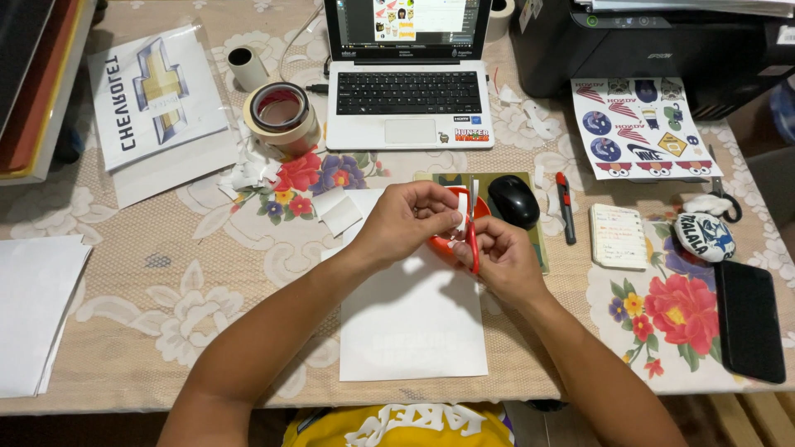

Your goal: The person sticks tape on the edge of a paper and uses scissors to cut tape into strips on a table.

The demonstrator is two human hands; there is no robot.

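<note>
Left hand [406,219] pinches small white paper piece [460,220]; right hand [501,258] grips red-handled scissors [472,232], above white sheet [414,319] on counter [207,273], w/ mouse [513,201] nearby.

A laptop screen [406,21] glows at the far centre of the table, showing a pale window with small colourful pictures. At far right, in front of a black printer [662,41], lies a white sticker sheet [642,128] printed with red, blue, yellow and green emblems. At far left, a white sheet in a clear sleeve [157,95] bears a gold cross-shaped emblem. A small round blue-and-white label [702,236] sits at right, beside a dark phone [749,319], its screen blank.
</note>
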